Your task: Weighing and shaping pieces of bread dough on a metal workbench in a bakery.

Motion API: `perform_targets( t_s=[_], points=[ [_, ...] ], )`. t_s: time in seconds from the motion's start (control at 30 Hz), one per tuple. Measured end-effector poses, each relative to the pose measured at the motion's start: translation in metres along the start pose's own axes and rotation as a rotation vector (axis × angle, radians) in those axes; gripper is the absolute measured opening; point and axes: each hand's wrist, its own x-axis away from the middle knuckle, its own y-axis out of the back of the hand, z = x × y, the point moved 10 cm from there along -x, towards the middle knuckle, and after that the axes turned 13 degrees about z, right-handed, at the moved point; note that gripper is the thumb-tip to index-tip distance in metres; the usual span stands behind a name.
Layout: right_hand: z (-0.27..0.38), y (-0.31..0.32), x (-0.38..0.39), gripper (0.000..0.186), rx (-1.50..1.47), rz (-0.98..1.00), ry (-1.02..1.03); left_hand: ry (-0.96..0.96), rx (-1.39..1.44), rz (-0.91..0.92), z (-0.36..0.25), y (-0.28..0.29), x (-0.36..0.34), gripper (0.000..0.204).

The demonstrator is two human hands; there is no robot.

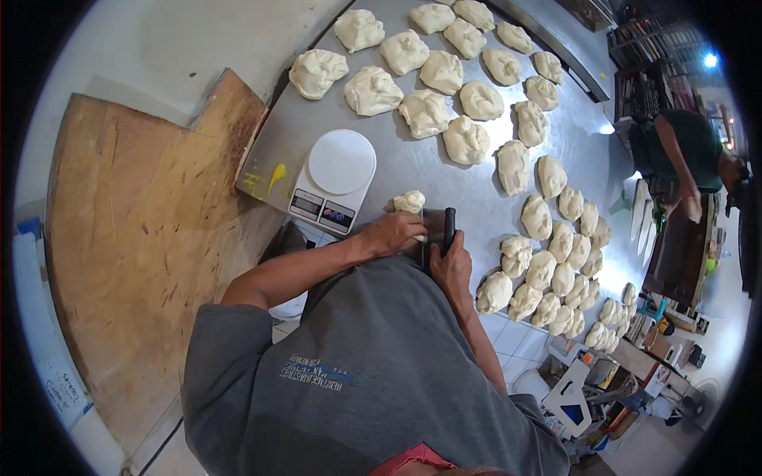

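At the table's near edge, my right hand (452, 268) grips a dough scraper (433, 224) with a metal blade and a black handle. Just left of the blade, the curled fingers of my left hand (393, 233) press on a bit of pale dough that is mostly hidden. A small lump of dough (409, 201) lies on the steel table beyond those fingers. To the left stands a white kitchen scale (342, 163), nothing on its round plate. Many dough portions (466, 140) sit in loose rows across the table.
More dough lumps (542, 270) crowd the right side. A wooden board (151, 238) covers the left, beside the wall. Another person (690, 155) works at the table's far right end. A white stool (565, 399) and cluttered shelves stand at lower right.
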Motion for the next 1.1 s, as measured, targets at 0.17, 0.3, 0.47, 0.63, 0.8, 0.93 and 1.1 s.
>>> perform_targets(
  t_s=[0.17, 0.3, 0.47, 0.63, 0.8, 0.93, 1.1],
  points=[
    [-0.001, -0.006, 0.000, 0.037, 0.044, -0.061, -0.023, 0.015, 0.014, -0.093, -0.012, 0.023, 0.009, 0.028],
    [-0.006, 0.000, -0.001, 0.037, -0.075, -0.005, -0.065, 0.073, -0.093, -0.345, -0.049, 0.098, 0.032, 0.043],
    [-0.050, -0.004, -0.006, 0.038, -0.556, -0.007, -0.042, 0.349, -0.486, -0.419, 0.008, 0.155, 0.086, 0.058],
    [-0.043, 0.028, -0.008, 0.046, -0.866, -0.139, -0.023, 0.287, -0.615, -0.455, -0.058, 0.142, 0.060, 0.057],
    [-0.048, 0.047, -0.018, 0.050, -0.770, -0.189, 0.038, 0.066, -0.411, -0.056, -0.029, 0.018, -0.002, 0.031],
    [-0.043, 0.051, -0.004, 0.047, -0.632, -0.178, -0.017, 0.177, -0.479, 0.019, -0.005, -0.011, -0.023, 0.018],
    [-0.040, 0.037, -0.001, 0.046, -0.679, -0.130, -0.005, 0.244, -0.497, -0.029, -0.006, -0.005, -0.023, 0.012]
  ],
)
